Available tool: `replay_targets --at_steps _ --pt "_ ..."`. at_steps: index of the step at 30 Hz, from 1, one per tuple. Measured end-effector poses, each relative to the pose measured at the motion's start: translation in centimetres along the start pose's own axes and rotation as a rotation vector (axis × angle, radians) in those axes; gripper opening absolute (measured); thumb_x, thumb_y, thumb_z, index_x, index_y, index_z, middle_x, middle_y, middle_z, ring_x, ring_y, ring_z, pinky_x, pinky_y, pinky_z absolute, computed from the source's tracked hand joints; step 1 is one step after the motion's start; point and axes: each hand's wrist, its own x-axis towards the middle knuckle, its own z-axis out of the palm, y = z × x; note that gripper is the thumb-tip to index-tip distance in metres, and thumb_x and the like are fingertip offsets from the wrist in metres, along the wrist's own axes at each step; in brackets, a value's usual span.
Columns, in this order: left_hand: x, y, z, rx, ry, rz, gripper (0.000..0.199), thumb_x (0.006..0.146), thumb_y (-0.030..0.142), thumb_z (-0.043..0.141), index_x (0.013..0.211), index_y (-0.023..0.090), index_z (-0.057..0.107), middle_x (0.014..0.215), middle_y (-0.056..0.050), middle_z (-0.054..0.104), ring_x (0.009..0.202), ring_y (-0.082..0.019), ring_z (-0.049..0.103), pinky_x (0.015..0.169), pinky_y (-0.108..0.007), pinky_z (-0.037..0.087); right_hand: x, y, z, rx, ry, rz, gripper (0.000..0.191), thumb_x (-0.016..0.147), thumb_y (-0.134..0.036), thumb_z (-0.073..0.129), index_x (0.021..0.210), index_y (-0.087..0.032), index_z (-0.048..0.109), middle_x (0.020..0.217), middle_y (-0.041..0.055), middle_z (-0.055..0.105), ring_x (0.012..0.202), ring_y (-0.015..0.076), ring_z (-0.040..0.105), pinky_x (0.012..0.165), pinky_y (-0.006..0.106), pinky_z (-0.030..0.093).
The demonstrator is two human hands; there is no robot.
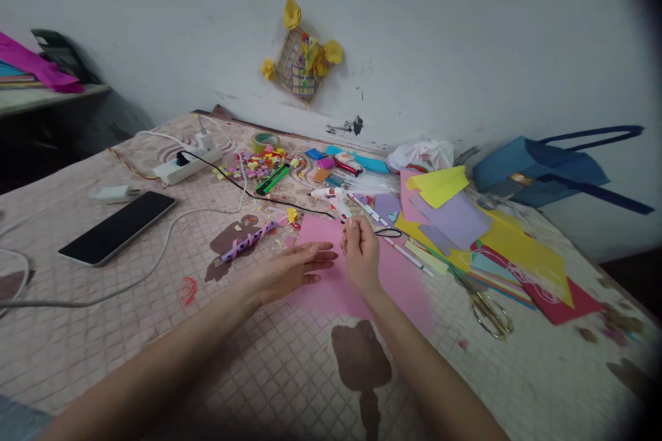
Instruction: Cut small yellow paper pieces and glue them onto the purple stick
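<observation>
My left hand [303,267] is held over the left side of a pink paper sheet [331,296], its fingers stretched out and apart, holding nothing. Just right of it, my right hand [360,255] is raised above the same sheet with its fingers curled and pinched together; whatever may be between them is hidden. Behind the hands lies a white glue gun [331,194], with a black cable running close to the right fingertips. A purple-and-pink spiral-wrapped stick [251,241] rests left of the sheet. White striped sticks [406,253] lie across its right part.
Gold-handled scissors [489,306] and coloured papers [455,217] lie to the right, before a blue bag [538,169]. A phone [118,227], a power strip [189,164] and loose cables occupy the left. Small paper flowers, a green cutter [272,180] and tape [265,142] are at the back.
</observation>
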Motion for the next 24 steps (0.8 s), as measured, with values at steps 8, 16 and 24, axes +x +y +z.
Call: replay_targets --at_steps 8,16,24 --pt "-1.0 1.2 -3.5 -0.095 0.207 0.137 0.009 0.074 0.02 0.066 0.077 0.012 0.065 0.066 -0.001 0.057 0.06 -0.006 0.054 0.057 -0.016 0.042 4.9 -1.6 4.8 -0.091 -0.064 -0.33 0.013 0.087 -0.023 0.043 0.086 -0.021 0.056 0.083 0.003 0.058 0.077 0.0153 0.053 0.071 0.027 0.041" --pt "-1.3 1.7 -4.0 -0.138 0.223 0.186 0.011 0.069 0.009 0.069 0.08 0.011 0.067 0.071 -0.003 0.063 0.065 -0.007 0.059 0.061 -0.015 0.047 12.5 1.5 10.7 -0.437 -0.413 -0.42 0.031 0.075 -0.003 0.049 0.1 -0.017 0.061 0.106 0.0098 0.057 0.103 0.0209 0.052 0.087 0.032 0.038" --pt "-1.5 1.8 -2.9 -0.131 0.234 0.224 0.014 0.074 0.022 0.067 0.067 0.011 0.06 0.056 0.002 0.048 0.05 -0.003 0.044 0.048 -0.014 0.036 9.5 0.7 8.5 -0.39 -0.258 -0.325 0.03 0.09 -0.029 0.041 0.063 -0.02 0.051 0.056 -0.001 0.051 0.056 0.0138 0.05 0.059 0.025 0.036"
